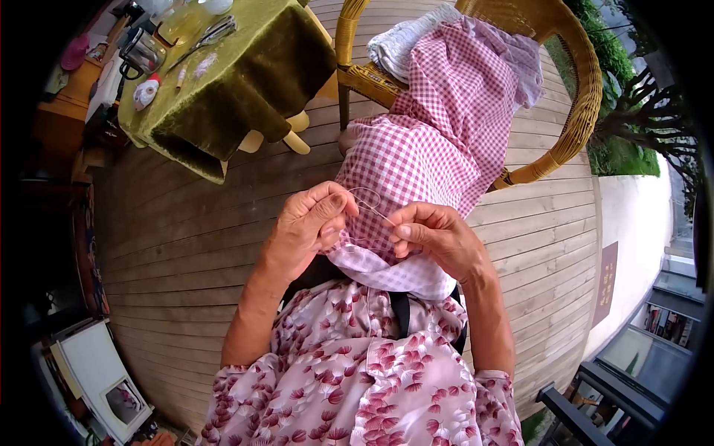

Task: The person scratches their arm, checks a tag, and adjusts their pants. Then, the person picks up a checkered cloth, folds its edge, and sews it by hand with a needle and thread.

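My left hand [316,221] is closed, with thumb and forefinger pinching a thin pale thread [378,195]. The thread loops up between my two hands, and more of it hangs below, over the cloth. My right hand [435,236] is closed too, its fingertips pinched on the thread; a fine straight tip there could be a needle, but it is too small to tell. Beneath both hands, pink-and-white gingham cloth [409,152] covers my lap and runs forward onto a wicker chair [580,126]. Its paler underside shows at a folded edge near my waist.
A folded pale cloth [405,44] lies on the chair. At left, a table with a green velvet cover [245,82] holds scissors [212,33], a glass mug [141,52] and a white-and-red item [146,93]. Wooden decking [186,238] surrounds me.
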A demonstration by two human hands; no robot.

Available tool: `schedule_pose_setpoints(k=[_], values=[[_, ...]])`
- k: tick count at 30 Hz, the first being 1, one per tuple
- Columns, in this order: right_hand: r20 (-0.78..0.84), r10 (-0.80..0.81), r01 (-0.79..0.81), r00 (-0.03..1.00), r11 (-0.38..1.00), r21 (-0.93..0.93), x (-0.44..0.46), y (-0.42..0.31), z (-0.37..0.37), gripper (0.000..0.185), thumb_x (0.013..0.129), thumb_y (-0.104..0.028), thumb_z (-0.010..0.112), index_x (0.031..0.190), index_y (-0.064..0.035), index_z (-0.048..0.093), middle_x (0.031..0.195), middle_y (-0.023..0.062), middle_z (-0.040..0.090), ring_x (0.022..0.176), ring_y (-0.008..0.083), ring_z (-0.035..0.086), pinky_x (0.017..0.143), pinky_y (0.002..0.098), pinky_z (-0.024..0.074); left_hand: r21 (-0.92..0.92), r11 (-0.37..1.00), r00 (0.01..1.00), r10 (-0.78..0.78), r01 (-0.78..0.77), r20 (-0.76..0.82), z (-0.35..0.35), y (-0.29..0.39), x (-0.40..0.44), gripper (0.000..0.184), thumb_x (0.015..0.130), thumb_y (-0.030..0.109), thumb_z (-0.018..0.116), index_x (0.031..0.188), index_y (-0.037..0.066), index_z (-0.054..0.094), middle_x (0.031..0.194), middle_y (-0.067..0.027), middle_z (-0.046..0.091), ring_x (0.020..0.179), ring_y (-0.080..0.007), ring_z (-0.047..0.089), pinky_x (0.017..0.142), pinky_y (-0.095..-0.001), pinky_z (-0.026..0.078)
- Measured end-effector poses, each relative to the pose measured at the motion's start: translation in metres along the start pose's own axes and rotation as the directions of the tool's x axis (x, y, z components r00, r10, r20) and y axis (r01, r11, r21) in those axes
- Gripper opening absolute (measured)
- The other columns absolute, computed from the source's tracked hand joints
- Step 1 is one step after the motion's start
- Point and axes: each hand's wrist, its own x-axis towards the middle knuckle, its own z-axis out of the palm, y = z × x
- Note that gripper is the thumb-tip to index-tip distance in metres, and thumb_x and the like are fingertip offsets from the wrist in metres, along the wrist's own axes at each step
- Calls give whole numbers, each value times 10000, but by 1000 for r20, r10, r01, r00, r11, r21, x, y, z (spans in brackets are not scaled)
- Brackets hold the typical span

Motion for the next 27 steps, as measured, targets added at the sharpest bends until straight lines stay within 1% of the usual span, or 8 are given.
schedule_pose_setpoints(k=[5,10,12,14,16,20,24,27], values=[[-261,-116,57,958,973,-223,-12,12,-8,135,930,-143,681,1000,-27,679,802,8,662,712,83,619,682,234,526,37,999,1000,0,1,-13,-12,-4,-5,297,1016,310,556,913,35,605,616,75,394,500,-3,316,440,-168,249],[-377,-216,157,900,971,-181,-16,16,-11,139,954,-181,660,936,-44,640,843,4,649,749,75,576,718,245,498,56,998,1000,-12,13,-22,-12,-12,-8,299,1020,303,550,914,31,614,606,77,395,491,-7,313,444,-173,252],[-429,-386,424,817,906,-9,-8,26,-14,124,963,-168,644,967,-45,628,890,24,654,744,87,584,718,248,497,115,993,999,9,-3,-47,-11,-16,-9,304,1019,298,552,927,20,632,602,74,407,491,-7,327,449,-173,257],[-445,-421,493,790,869,52,-4,25,-12,90,962,-143,638,963,-55,618,963,62,677,781,112,626,722,257,511,116,993,999,-13,19,-46,-8,-18,-10,304,1018,293,556,942,12,642,603,71,420,491,-6,334,453,-171,262],[-520,-394,582,758,769,266,-3,20,-7,60,955,-119,637,929,-71,613,1016,92,695,843,129,662,738,267,541,116,992,998,-35,40,-46,-7,-21,-10,305,1017,287,559,958,3,652,604,68,434,491,-6,341,456,-169,268],[-422,-492,647,761,625,436,-6,16,-13,89,943,-70,635,874,-87,581,1033,84,700,874,119,671,760,264,565,148,989,998,17,-7,-63,-8,-27,-10,292,1002,262,585,992,-14,681,626,55,474,505,-10,369,478,-162,288],[-370,-555,660,745,534,529,-15,7,-14,122,956,-168,651,969,-109,545,924,17,652,783,99,630,736,259,559,147,988,997,50,-40,-64,-9,-29,-11,257,971,229,635,981,-18,704,685,30,551,556,-14,406,520,-163,321],[-320,-576,636,752,508,581,-27,-1,-16,153,991,-235,579,1048,-107,518,888,6,609,750,79,605,664,229,564,136,988,992,91,-79,-84,-13,-31,-10,227,937,209,680,966,-13,713,760,6,622,613,-25,445,567,-181,369]])
